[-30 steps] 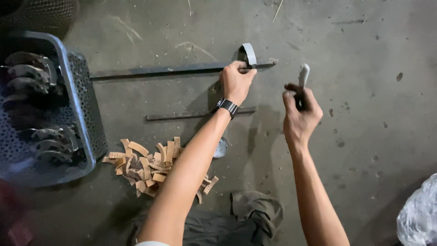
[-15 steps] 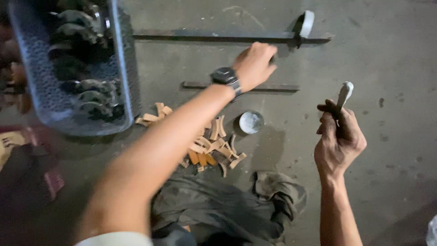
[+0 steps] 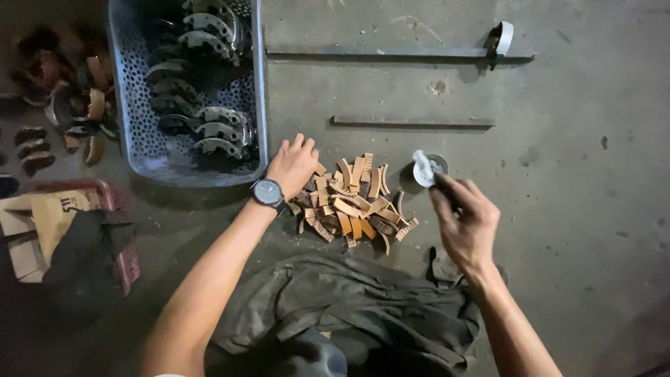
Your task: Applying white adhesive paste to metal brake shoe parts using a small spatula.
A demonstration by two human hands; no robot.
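Moved since a moment ago: both of my hands have come down from the long metal bars to the heap of tan curved strips (image 3: 352,202); before, my left hand was up by the far bar and my right hand held the brush in the air.
What that means: as I judge it, the work has shifted from the bars to the strips and the small tin.
Basket (image 3: 139,139): grey perforated plastic, just left of the heap, holding a row of curved metal brake shoes (image 3: 209,129).
Red crate (image 3: 115,230): left of the heap, below the basket; torn cardboard and a dark cloth lie in it.
Left hand (image 3: 293,166): fingers spread flat, resting on the left edge of the heap, gripping nothing; wristwatch (image 3: 267,192) on the wrist.
Right hand (image 3: 464,223): closed around a small white-tipped brush (image 3: 423,167), its tip at the tin.
Small round tin (image 3: 434,166): just right of the heap; contents too small to tell.
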